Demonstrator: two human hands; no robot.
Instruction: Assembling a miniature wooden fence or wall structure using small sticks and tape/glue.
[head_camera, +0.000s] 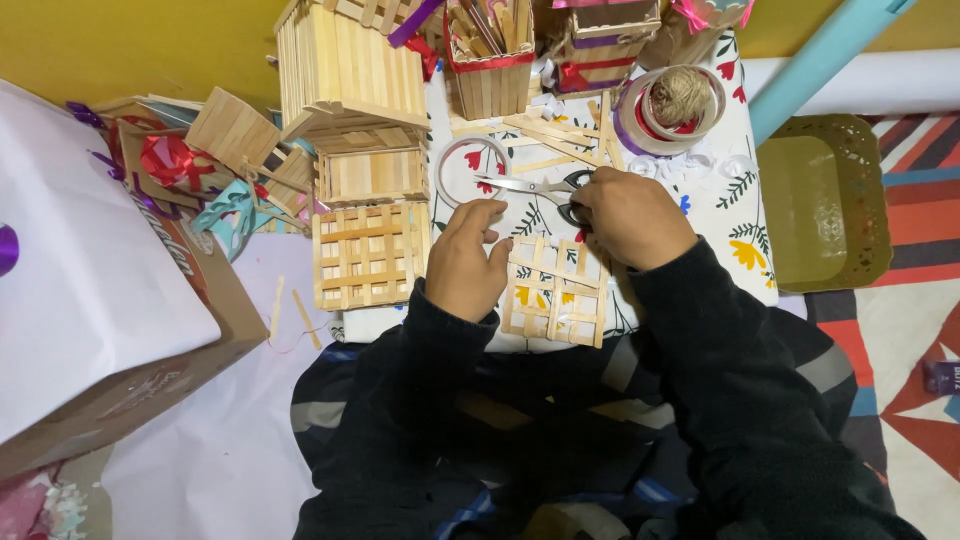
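Scissors (545, 187) are lying on the flowered tabletop (720, 215), their long axis running left to right, blades pointing left and dark handles sitting to the right. One right hand (628, 216) is covering those handles, fingers curled down over them; whether they are gripping the loops I cannot tell. One left hand (468, 262) is resting just beside it, fingers (478, 212) pressed together and bent, touching the left edge of a flat stick lattice (556, 292) lying under both wrists. A second, denser lattice panel (368, 254) is sitting to the left, and behind it three stick-built boxes are standing in a row at the far edge. One clear tape ring (472, 168) is lying by the blade tips; one twine ball (681, 95) is sitting inside a ribboned spool. One brown cardboard box (195, 300), covered with white paper, is lying at the left. One olive tray (825, 200) is sitting on the floor at right.
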